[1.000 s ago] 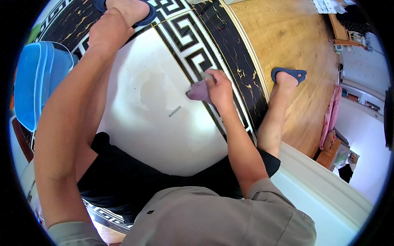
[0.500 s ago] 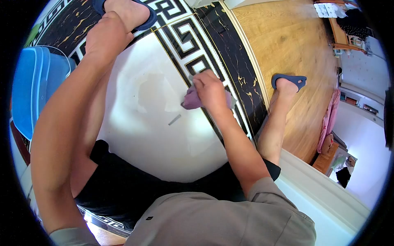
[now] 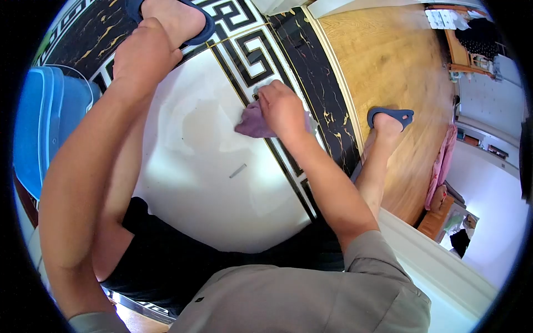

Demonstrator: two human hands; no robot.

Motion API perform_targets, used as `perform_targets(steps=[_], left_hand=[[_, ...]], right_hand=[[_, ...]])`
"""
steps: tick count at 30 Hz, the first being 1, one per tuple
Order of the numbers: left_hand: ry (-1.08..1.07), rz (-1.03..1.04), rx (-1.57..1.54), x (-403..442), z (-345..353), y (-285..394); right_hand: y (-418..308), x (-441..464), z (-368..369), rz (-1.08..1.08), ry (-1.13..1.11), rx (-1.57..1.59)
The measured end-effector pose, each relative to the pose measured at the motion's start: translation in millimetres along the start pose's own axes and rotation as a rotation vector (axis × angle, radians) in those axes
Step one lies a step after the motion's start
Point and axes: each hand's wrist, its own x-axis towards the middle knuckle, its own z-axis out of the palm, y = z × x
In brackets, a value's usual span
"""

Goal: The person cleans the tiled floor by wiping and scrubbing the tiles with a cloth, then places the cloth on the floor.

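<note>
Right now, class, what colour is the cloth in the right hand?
The cloth is a greyish purple; the head view shows it best.

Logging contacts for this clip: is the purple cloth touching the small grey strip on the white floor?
Apart: the head view shows white floor between the purple cloth and the small grey strip.

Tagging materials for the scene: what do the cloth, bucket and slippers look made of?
Cloth: soft, matte fabric, as it bunches into folds; fibre unclear.
Bucket: probably smooth plastic, judging by its even blue, slightly translucent-looking walls.
Slippers: matte, perhaps foam or rubber; thick and moulded-looking.
</note>
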Motion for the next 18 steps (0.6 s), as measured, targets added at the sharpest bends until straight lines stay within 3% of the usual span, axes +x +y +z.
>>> perform_targets(steps=[3,7,10,16,18], left_hand=[[0.011,0.001,-0.014,1,2,-1],[0.025,0.007,-0.021,0,3,-2],[0.025,0.009,-0.023,1,3,0],[-0.017,-0.029,-0.004,3,2,2],[-0.019,-0.039,0.01,2,1,0]], right_hand=[[11,9,-6,-0.016,0.048,-0.074],[-4,-3,0,-0.289,-0.034,-0.028],[5,2,-7,-0.206,0.011,-0.056],[14,2,-5,-0.297,-0.003,-0.048],[19,6,-3,-0.167,0.06,-0.067]])
